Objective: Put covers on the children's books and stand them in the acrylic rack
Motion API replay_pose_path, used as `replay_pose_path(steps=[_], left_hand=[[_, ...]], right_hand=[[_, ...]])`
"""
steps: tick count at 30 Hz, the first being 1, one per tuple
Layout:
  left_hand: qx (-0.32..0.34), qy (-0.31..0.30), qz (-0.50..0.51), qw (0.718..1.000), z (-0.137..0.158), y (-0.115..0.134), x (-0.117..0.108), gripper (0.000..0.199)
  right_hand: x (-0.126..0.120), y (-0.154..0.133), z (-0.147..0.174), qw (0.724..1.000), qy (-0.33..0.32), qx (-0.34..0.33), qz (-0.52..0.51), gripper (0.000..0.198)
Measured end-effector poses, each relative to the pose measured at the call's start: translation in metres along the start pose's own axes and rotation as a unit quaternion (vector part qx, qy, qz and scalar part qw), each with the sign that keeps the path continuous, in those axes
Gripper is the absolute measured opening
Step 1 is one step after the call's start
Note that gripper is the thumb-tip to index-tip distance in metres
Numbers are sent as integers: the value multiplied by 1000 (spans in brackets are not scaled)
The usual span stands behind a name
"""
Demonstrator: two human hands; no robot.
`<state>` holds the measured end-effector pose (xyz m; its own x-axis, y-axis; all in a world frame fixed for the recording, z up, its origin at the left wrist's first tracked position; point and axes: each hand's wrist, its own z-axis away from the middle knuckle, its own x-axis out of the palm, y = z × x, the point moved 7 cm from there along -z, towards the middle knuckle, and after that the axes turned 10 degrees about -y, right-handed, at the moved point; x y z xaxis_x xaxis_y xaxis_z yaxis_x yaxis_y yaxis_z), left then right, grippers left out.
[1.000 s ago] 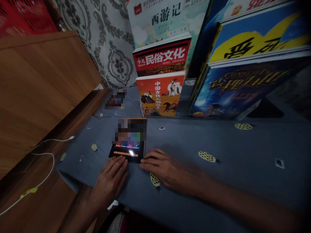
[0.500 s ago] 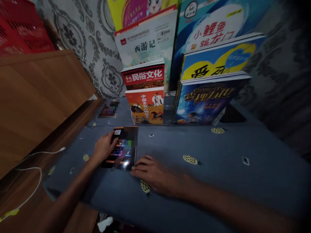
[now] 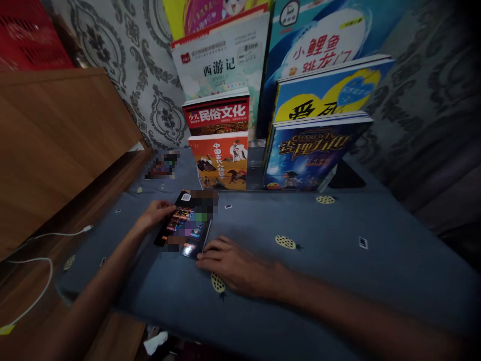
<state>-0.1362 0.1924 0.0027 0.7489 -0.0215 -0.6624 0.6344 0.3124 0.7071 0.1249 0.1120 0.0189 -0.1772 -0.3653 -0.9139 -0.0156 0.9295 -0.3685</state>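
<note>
A dark book (image 3: 188,215) with its back cover up, showing a barcode and several small colourful pictures, lies slanted on the grey-blue cloth; part of it is blurred out. My left hand (image 3: 156,213) pinches its left edge near the top, fingers on the cover. At the lower right edge my right hand (image 3: 235,265) grips the book near its corner, thumb hidden from view.
Behind stands a clear rack of books, with an orange book (image 3: 221,160) at left and a blue book (image 3: 308,155) at right. A blurred item (image 3: 162,164) lies at the cloth's back left. A wooden cabinet (image 3: 63,145) and white cable (image 3: 48,281) are at left.
The book has turned clockwise, its top swinging right. My left hand has shifted from lying over the cover to its left edge. My right hand stays at the lower right edge.
</note>
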Motion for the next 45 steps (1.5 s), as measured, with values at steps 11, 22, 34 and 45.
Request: replay_pose_path(steps=[11, 22, 34, 45], left_hand=[[-4, 16, -15, 1000, -3, 8, -2, 40], [1, -145, 299, 943, 29, 23, 20, 55], [196, -33, 171, 965, 74, 82, -30, 52], [239, -94, -6, 966, 54, 42, 7, 28]], right_hand=[[0, 1, -2, 1000, 12, 1, -27, 33], [-2, 3, -1, 999, 8, 5, -41, 32], [-19, 38, 10, 980, 152, 89, -89, 38], [-23, 101, 29, 965, 200, 167, -25, 49]])
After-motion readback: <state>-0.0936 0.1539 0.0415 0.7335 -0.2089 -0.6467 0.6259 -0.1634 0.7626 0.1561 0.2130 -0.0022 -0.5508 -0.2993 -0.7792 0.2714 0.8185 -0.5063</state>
